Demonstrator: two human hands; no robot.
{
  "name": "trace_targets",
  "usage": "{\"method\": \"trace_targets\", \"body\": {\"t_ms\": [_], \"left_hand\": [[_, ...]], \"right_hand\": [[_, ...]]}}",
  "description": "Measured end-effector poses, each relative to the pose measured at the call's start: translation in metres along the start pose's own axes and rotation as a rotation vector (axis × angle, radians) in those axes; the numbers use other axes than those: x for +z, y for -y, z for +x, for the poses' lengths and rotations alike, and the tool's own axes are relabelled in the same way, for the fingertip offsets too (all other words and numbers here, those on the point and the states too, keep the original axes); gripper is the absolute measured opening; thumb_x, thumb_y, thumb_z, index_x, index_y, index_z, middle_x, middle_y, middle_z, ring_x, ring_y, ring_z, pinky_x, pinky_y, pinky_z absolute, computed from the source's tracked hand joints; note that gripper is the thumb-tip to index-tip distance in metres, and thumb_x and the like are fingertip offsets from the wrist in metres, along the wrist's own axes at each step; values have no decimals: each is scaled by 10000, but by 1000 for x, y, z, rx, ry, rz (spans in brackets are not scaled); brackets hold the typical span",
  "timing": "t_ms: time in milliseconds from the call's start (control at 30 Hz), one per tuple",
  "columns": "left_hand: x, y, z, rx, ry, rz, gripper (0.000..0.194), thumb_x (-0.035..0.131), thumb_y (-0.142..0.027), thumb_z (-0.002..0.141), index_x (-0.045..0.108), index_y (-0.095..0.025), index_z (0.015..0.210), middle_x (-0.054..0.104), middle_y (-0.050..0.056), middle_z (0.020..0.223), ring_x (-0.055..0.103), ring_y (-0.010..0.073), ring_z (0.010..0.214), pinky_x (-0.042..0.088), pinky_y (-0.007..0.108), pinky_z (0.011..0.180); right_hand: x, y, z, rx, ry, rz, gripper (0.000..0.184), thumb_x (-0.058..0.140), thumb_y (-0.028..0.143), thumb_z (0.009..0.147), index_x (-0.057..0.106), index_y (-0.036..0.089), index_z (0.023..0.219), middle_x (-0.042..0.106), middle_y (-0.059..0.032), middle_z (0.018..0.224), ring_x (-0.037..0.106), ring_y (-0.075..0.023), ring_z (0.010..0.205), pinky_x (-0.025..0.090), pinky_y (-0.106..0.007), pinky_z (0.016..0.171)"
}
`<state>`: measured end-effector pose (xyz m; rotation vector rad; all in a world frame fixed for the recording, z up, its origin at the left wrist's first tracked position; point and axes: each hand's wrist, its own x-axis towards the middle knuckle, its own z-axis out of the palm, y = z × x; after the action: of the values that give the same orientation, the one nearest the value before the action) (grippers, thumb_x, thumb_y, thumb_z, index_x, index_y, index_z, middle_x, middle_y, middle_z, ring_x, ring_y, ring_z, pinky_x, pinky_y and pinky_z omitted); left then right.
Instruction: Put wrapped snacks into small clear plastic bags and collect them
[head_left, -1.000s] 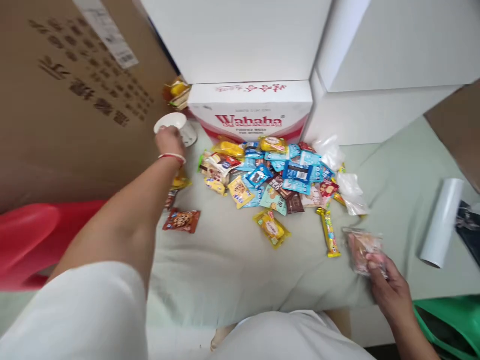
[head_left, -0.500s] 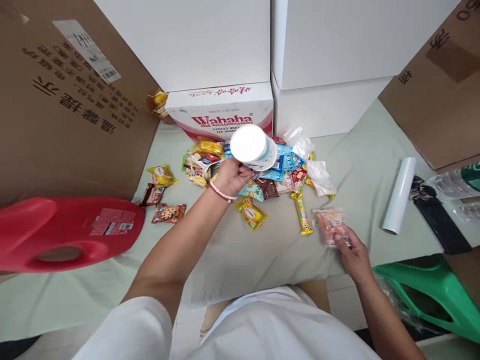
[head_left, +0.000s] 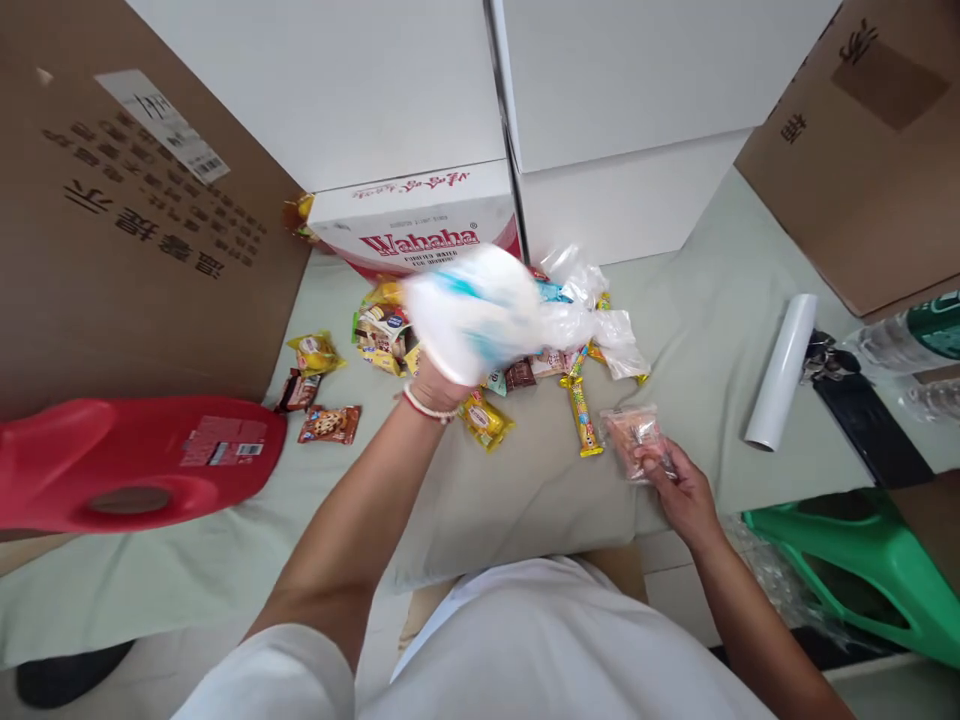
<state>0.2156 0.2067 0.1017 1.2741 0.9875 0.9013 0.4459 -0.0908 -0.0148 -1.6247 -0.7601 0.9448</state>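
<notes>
A white paper cup (head_left: 474,305) with blue-green print is smeared by motion over the snack heap. It hides the fingers of my left hand (head_left: 435,388), which has hold of it; a beaded bracelet circles that wrist. My right hand (head_left: 684,495) pinches the lower right corner of a clear packet (head_left: 631,440) with pinkish contents, on or just above the cloth. Under and around the cup lie small wrapped snacks, among them a yellow packet (head_left: 486,420) and a yellow stick-shaped pack (head_left: 581,415). A crumpled translucent plastic bag (head_left: 621,345) lies right of the cup.
A Wahaha carton (head_left: 420,225) stands behind the heap, near white boxes (head_left: 600,215). At left are a brown carton (head_left: 150,250), a red jug (head_left: 187,460) and a cookie packet (head_left: 330,424). A white roll (head_left: 781,372), a black phone-like slab (head_left: 870,425) and a green container (head_left: 862,570) are at right.
The cup has turned over in my left hand, its round white face no longer upward, and now covers the fingers. My right hand keeps its packet. The whole view has shifted slightly.
</notes>
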Motion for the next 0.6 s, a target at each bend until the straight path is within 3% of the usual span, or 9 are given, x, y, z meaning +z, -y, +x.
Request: {"method": "trace_targets", "body": {"t_ms": [100,133,200,233,333,400,500,600], "left_hand": [[8,13,-53,66,210,281,301,663,-516,868,660,-228,779,666,67,823,629,243,873,535,404,828],[8,18,-70,171,287,422,270,612,-475,916,675,-234,812,691,80,885,633,239,901,533,403,859],[4,28,-97,378,452,634,202,533,-337,976,702,-242,920,720,104,1011,642,227,920,535,393,866],[2,33,-108,487,528,714,210,494,-267,990,703,-245,995,725,111,1056,644,220,918,539,389,861],[-3,48,-130,720,685,813,320,454,-105,975,655,-236,1188,729,126,1102,650,211,921,556,378,848],[-3,54,-137,789,701,826,377,442,-69,973,610,-228,1270,724,132,1134,660,208,947,568,371,849],[-7,52,-138,797,601,811,375,484,-146,1003,551,-225,1364,652,165,1331,662,214,1080,574,375,910],[-37,40,-117,704,315,801,366,556,-283,1006,553,-231,1368,572,165,1431,592,242,1264,549,383,978]], "right_hand": [[-14,2,-7,5,4,134,497,704,557,870,667,266,1272,762,-74,1014,719,-248,971,568,-412,917],[-20,7,-11,-15,45,155,495,708,562,862,678,278,1265,756,-93,1074,718,-262,1011,572,-423,911],[-32,27,-20,-103,204,131,412,725,531,851,730,296,1190,662,-131,1356,686,-289,1145,570,-431,929],[-35,40,-23,-156,316,88,345,728,488,857,754,301,1146,547,-125,1512,671,-289,1183,569,-422,938],[-26,80,-20,-298,666,-113,268,669,349,913,769,304,1157,266,-85,1697,703,-232,1104,583,-362,925],[-8,95,-10,-371,832,-280,341,605,295,952,725,291,1270,281,-103,1689,691,-213,1131,571,-347,975],[7,95,5,-458,901,-489,420,534,260,992,637,259,1399,483,-127,1564,601,-232,1307,519,-372,1086],[-17,84,10,-459,874,-614,472,558,284,1001,566,313,1472,556,-98,1496,558,-256,1366,517,-384,1106]]}}
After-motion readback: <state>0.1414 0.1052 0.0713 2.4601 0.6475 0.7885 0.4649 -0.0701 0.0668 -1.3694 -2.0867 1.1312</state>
